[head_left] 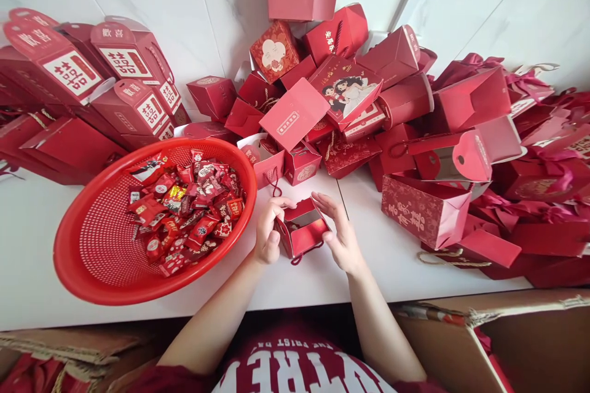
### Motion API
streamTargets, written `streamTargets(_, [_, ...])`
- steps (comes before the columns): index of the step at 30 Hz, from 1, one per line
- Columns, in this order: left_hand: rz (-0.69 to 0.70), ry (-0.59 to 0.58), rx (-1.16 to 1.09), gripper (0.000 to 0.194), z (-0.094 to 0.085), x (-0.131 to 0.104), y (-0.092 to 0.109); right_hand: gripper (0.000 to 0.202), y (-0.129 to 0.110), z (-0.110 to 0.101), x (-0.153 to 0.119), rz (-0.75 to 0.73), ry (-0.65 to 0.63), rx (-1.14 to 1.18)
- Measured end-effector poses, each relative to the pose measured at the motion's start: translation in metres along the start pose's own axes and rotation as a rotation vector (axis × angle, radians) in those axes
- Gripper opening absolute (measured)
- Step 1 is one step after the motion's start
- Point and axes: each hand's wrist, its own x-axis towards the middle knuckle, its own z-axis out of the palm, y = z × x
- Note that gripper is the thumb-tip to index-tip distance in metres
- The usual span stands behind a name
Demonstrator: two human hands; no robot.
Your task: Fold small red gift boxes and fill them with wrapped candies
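Note:
Between my two hands, near the table's front edge, stands a small red gift box (310,237) with its top open and a dark red cord at its front. My left hand (271,230) grips the box's left side, thumb in front and fingers curled behind. On the other side my right hand (340,236) has its fingers along the right edge and its thumb by the front right corner. Something dark shows inside the box, too shaded to make out. To the left sits a red plastic basket (106,239) holding many wrapped candies (188,209).
Finished-looking red boxes (124,61) stand stacked at the back left. A heap of assorted red gift boxes (345,92) fills the back and right, some with ribbons. Cardboard cartons (442,338) stand below the front edge of the white table (369,270).

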Motion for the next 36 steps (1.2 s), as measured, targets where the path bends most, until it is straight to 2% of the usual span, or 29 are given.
streamTargets(2, [0.007, -0.012, -0.019, 0.051, 0.0, -0.001, 0.0, 0.074, 0.001, 0.004, -0.001, 0.017, -0.019, -0.07])
streamTargets(5, [0.014, -0.061, 0.021, 0.028, 0.0, 0.0, 0.002, 0.059, 0.001, 0.008, -0.001, 0.054, 0.007, -0.126])
streamTargets(8, [0.034, -0.039, 0.111, 0.014, 0.0, 0.003, 0.005, 0.047, 0.001, 0.008, -0.002, -0.009, -0.006, -0.149])
streamTargets(11, [0.073, -0.046, 0.24, 0.02, 0.001, 0.007, 0.008, 0.039, 0.003, 0.006, -0.004, -0.037, -0.047, -0.134])
streamTargets(17, [0.141, -0.203, 0.378, 0.034, -0.001, 0.01, 0.008, 0.03, 0.013, 0.009, -0.007, 0.082, -0.01, 0.042])
streamTargets(21, [0.191, -0.285, 0.441, 0.045, -0.007, 0.013, 0.006, 0.032, 0.018, 0.012, -0.007, 0.106, -0.014, 0.109])
streamTargets(24, [0.123, -0.41, 0.552, 0.046, -0.01, 0.018, 0.016, 0.033, 0.018, 0.013, -0.007, 0.109, -0.013, 0.11])
streamTargets(27, [0.015, -0.535, 0.695, 0.048, -0.01, 0.025, 0.034, 0.031, 0.018, 0.013, -0.008, 0.082, 0.011, 0.085])
streamTargets(30, [-0.05, -0.619, 0.815, 0.077, -0.008, 0.028, 0.054, 0.03, 0.019, 0.015, -0.01, 0.05, 0.045, 0.067])
streamTargets(33, [-0.104, -0.64, 0.886, 0.094, -0.005, 0.023, 0.067, 0.03, 0.022, 0.016, -0.013, 0.033, 0.082, 0.031])
streamTargets(36, [-0.254, -0.586, 0.94, 0.094, -0.003, 0.012, 0.07, 0.031, 0.025, 0.016, -0.015, 0.021, 0.121, -0.015])
